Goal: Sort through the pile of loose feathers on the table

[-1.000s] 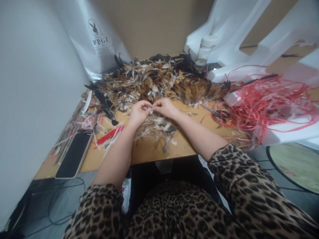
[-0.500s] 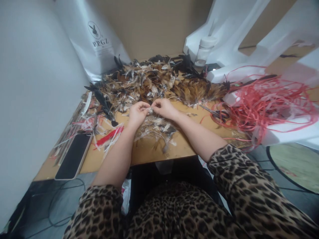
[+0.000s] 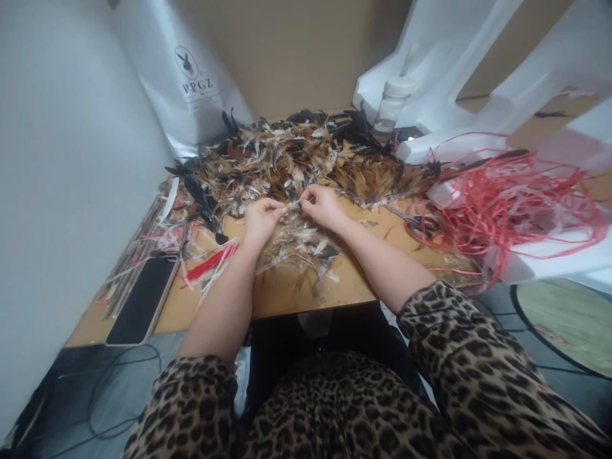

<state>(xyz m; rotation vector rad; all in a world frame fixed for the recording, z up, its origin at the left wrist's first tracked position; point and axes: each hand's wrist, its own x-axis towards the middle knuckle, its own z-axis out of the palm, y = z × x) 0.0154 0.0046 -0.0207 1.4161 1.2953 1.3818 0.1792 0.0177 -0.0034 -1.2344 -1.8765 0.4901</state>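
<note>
A small pale feather point(image 3: 293, 206) is stretched between my two hands over the tabletop. My left hand point(image 3: 262, 221) pinches its left end between thumb and fingertips. At the other end my right hand point(image 3: 322, 207) closes thumb and forefinger on a darker part of it. Just below lies a loose litter of light feather scraps point(image 3: 306, 245). Behind my hands spreads a large heap of brown, black and white feathers point(image 3: 287, 153). The fine detail between my fingertips is too small to make out.
Scissors point(image 3: 415, 221) and a tangle of red plastic strips point(image 3: 516, 210) lie on the right. A phone point(image 3: 141, 303) and red and white strips point(image 3: 210, 262) are on the left. A lidded clear jar point(image 3: 389, 108) stands behind, near a silver bag point(image 3: 191, 121).
My right hand has moved slightly up and right, away from my left. More of the feather shows in the gap between my fingertips.
</note>
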